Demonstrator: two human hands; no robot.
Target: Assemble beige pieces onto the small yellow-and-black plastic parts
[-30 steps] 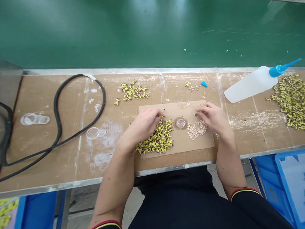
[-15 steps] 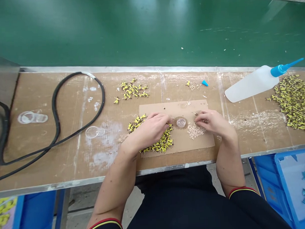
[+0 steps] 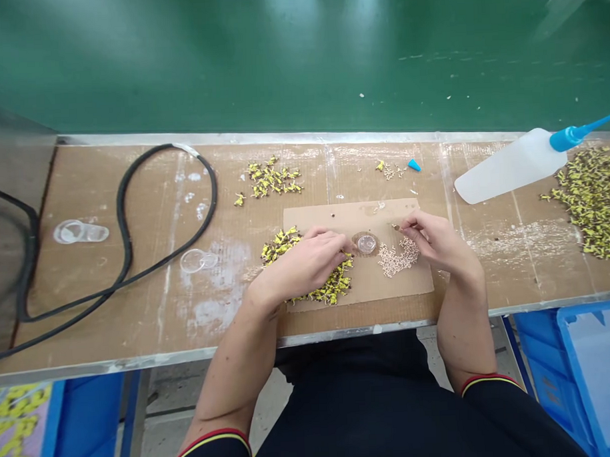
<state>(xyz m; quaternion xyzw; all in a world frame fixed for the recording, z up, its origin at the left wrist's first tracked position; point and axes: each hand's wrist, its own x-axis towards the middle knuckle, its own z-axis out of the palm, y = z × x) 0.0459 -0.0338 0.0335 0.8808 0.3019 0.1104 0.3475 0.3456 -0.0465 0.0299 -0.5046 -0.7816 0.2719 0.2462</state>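
Note:
My left hand (image 3: pixel 322 256) rests over a pile of small yellow and dark pieces (image 3: pixel 332 287), its fingers pinched together; whatever they hold is hidden. Just right of its fingertips sits a small round clear dish (image 3: pixel 366 244) with something transparent in it. Beyond the dish, my right hand (image 3: pixel 430 237) pinches a tiny thin dark-tipped piece (image 3: pixel 396 228), too small to name. Below that hand lies a heap of tiny pale beige pieces (image 3: pixel 397 258). Dish and both heaps are on a flat cardboard sheet (image 3: pixel 377 289).
A white squeeze bottle with a blue nozzle (image 3: pixel 510 166) lies at the right, beside a large yellow heap (image 3: pixel 599 205). More yellow pieces (image 3: pixel 273 178) and a blue cap (image 3: pixel 413 165) lie behind. A black cable (image 3: pixel 128 235) loops at left. Blue trays (image 3: pixel 572 352) flank the bench below.
My right hand has lifted slightly away from the beige heap, up and to the right, with the tiny piece in its fingertips. My left hand stays near the dish; the view has shifted slightly.

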